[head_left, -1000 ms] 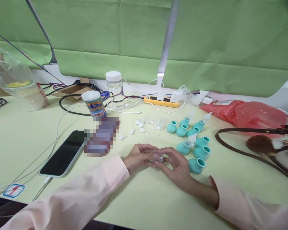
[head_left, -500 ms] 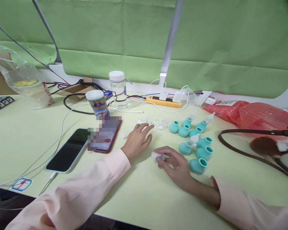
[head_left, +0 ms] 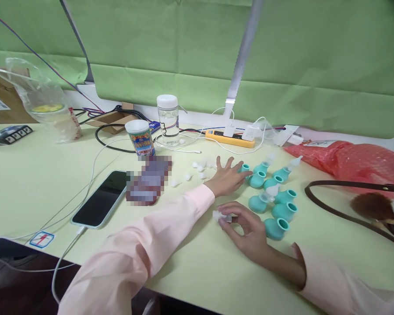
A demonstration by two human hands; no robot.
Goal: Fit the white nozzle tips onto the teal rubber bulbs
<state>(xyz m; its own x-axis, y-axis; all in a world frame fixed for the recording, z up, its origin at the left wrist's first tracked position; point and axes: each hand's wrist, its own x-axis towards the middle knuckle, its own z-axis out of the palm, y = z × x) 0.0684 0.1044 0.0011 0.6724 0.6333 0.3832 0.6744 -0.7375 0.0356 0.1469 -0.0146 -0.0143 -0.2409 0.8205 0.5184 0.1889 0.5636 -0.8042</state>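
Near middle of the scene, just left of the nearest teal bulb (head_left: 276, 229): a small, pale nozzle piece (head_left: 218, 215), pinched between thumb and fingertips of the right hand (head_left: 249, 227), with the fingers curled closely around one end. Lies with long axis roughly left to right, dipping slightly at the right; points its white end left, its clear end right, the latter partly covered by fingers. Cannot tell whether touching the table (head_left: 200, 267).

Farther away: left hand (head_left: 228, 178), palm down, fingers spread wide, nothing visible in grasp; fingertips overlapping the leftmost teal bulb (head_left: 245, 168), contact impossible to tell.

To the right, a cluster of upright or tilted bulbs, several with open mouths facing right; on one tilted bulb (head_left: 257, 204), a fitted nozzle (head_left: 272, 191) pointing right and far. To the left of the left hand, scattered white tips (head_left: 188, 177); farther left, a dark-screened phone (head_left: 100, 199).
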